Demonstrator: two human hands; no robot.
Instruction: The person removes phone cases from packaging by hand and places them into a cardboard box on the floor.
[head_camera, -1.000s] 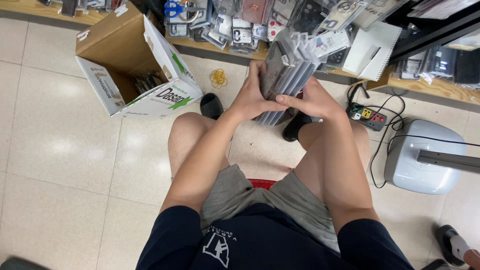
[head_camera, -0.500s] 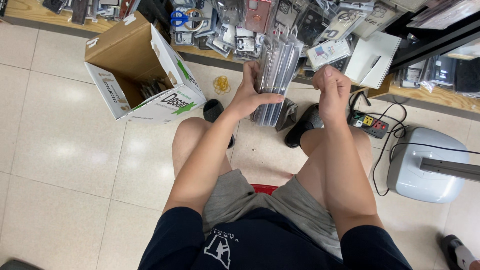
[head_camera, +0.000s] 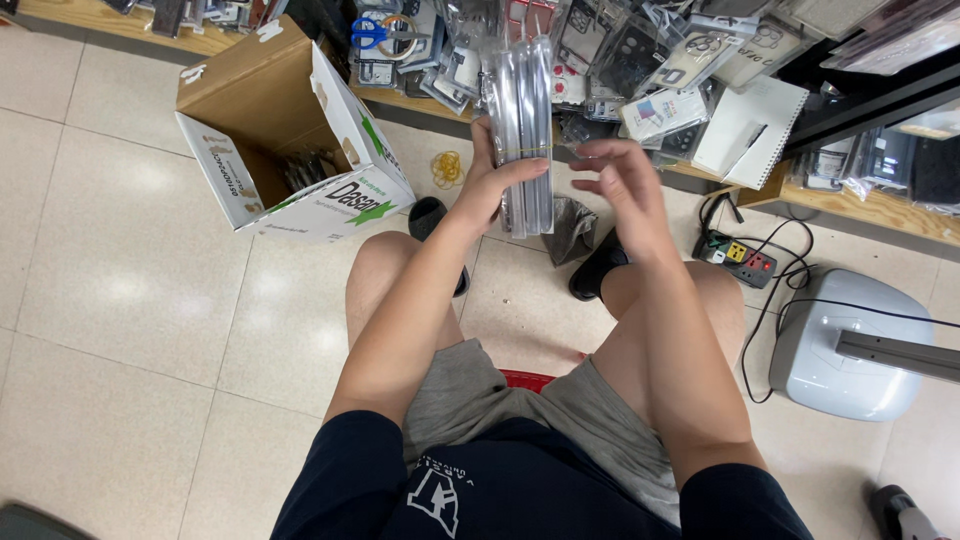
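Your left hand (head_camera: 492, 185) is wrapped round a stack of clear plastic packets (head_camera: 524, 130), held upright, thumb on the near side, fingers across the front. A yellow rubber band (head_camera: 527, 150) runs round the stack just above your fingers. Can't count the packets exactly; several, edge-on. Your right hand (head_camera: 622, 190) is just right of the stack, not touching it, fingers loosely spread and holding nothing.

Containers: 1 cardboard box (head_camera: 285, 130), well left of your left hand, lying tilted on the floor w/ its flaps open; something dark sits deep inside, too dim to tell what. Beyond both hands, a low wooden shelf (head_camera: 870, 210) carries a heap of packaged phone cases (head_camera: 640, 60), too many to count, plus 1 pair of blue-handled scissors (head_camera: 375, 30) and 1 white notebook (head_camera: 752, 130).

On the floor: a small bunch of yellow rubber bands (head_camera: 447, 168) just left of your left hand, 1 power strip (head_camera: 738, 257) right of your right hand, 1 grey-white appliance (head_camera: 845, 345) further right w/ cables to it. 2 black sandals (head_camera: 598, 270) under your hands.
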